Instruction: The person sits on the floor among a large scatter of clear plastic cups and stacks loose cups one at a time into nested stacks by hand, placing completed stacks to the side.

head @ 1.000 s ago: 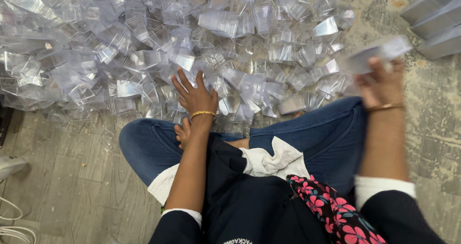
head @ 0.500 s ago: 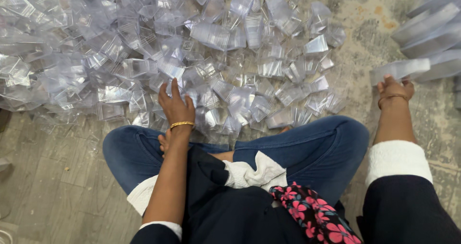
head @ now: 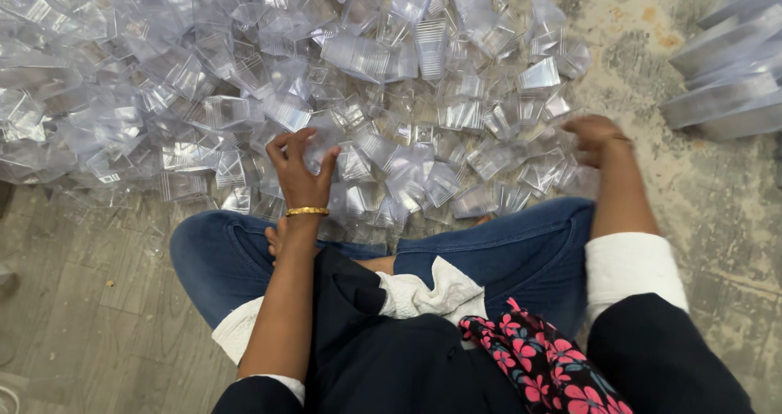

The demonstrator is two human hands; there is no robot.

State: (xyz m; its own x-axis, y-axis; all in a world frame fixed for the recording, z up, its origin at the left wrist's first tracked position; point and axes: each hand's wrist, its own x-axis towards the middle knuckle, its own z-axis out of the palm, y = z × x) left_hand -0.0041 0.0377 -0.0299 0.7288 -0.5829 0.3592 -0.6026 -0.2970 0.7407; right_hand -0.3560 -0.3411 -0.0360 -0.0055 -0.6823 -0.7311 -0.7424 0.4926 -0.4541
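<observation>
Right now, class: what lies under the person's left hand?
Under the left hand lies the heap of clear plastic pieces; its fingers curl over one. The floor beneath is covered.

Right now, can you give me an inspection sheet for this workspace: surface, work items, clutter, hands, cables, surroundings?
Surface: worn grey floor, patchy and stained; the person sits cross-legged on it.
Work items: large heap of clear plastic pieces spread in front of the knees.
Clutter: stack of clear plastic strips at upper right, blurred.
Hands: left hand curled around a clear piece at the heap's near edge, gold bangle on the wrist; right hand at the heap's right edge, blurred, grip cannot be told.
Cables: nothing seen.
Surroundings: blue jeans, dark top, floral cloth on the lap.
</observation>
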